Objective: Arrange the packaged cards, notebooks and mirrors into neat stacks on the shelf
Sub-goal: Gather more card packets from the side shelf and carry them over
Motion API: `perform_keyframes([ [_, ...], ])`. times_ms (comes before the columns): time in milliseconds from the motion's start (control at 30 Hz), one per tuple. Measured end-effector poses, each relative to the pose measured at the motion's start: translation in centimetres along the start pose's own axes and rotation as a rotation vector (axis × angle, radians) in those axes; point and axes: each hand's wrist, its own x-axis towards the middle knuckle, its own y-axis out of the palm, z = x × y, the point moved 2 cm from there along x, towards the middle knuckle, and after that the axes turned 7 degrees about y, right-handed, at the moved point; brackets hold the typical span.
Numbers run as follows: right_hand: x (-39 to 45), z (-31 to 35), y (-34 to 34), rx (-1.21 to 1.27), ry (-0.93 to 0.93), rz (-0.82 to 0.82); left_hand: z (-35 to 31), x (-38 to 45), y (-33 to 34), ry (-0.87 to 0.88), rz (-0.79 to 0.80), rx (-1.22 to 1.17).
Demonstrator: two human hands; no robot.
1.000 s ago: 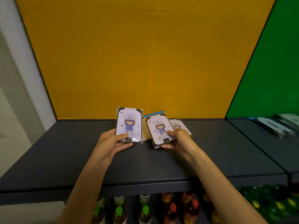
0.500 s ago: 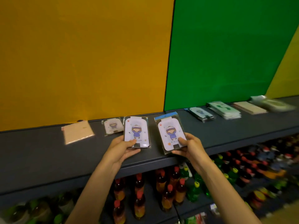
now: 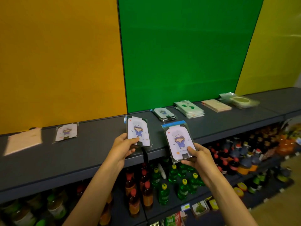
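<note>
the left hand (image 3: 121,148) grips the lower edge of one packaged cartoon card (image 3: 138,132), thumb on its face, held above the dark shelf (image 3: 91,154). the right hand (image 3: 199,156) pinches a second packaged card (image 3: 179,142) by its lower right corner, held out past the shelf's front edge. lying flat on the shelf: a beige notebook (image 3: 24,141) at far left, a single card (image 3: 66,132) beside it, and, toward the right, a stack of matching cards (image 3: 163,113), a green-printed stack (image 3: 189,108), a tan stack (image 3: 216,105) and a blurred clear-wrapped stack (image 3: 239,100). bottles (image 3: 164,191) fill the racks below.
</note>
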Motion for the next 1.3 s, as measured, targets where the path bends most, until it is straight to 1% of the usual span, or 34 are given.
perform_keyframes([
  [267, 7.3, 3.3, -2.3, -0.028, -0.027, 0.0, 0.4, 6.3, 5.6, 0.007, -0.038, -0.02],
  [467, 14.1, 7.8, -2.2, -0.029, -0.056, 0.006, 0.0, 12.8, 9.5, -0.075, -0.091, -0.116],
  [600, 18.1, 10.3, -2.5, -0.02, -0.086, 0.018, -0.5, 16.2, 12.0, -0.072, -0.1, -0.05],
  [733, 21.0, 11.3, -2.9, -0.032, -0.076, 0.051, -0.7, 18.7, 14.1, -0.073, -0.092, 0.028],
  [867, 23.4, 12.3, -2.7, -0.035, -0.062, 0.075, -0.3, 20.2, 15.7, -0.117, -0.056, 0.075],
  [933, 24.5, 12.7, -2.4, -0.042, -0.057, 0.096, 0.1, 20.7, 16.2, -0.12, -0.067, 0.072],
  [967, 24.8, 12.8, -2.2, -0.047, -0.059, 0.101, 0.3, 20.8, 16.2, -0.103, -0.073, 0.101],
  [1000, 25.3, 13.0, -2.0, -0.054, -0.053, 0.112, 0.7, 21.2, 16.1, -0.07, -0.093, 0.181],
  [1067, 26.1, 13.2, -1.7, -0.069, -0.036, 0.132, 1.3, 21.7, 16.0, 0.016, -0.135, 0.424],
  [1200, 27.4, 13.0, -0.4, -0.088, -0.021, 0.19, 1.6, 21.5, 16.6, 0.165, -0.212, 0.831],
  [1300, 28.0, 12.5, 0.7, -0.126, -0.011, 0.213, 1.4, 20.8, 17.2, 0.227, -0.285, 1.071],
])
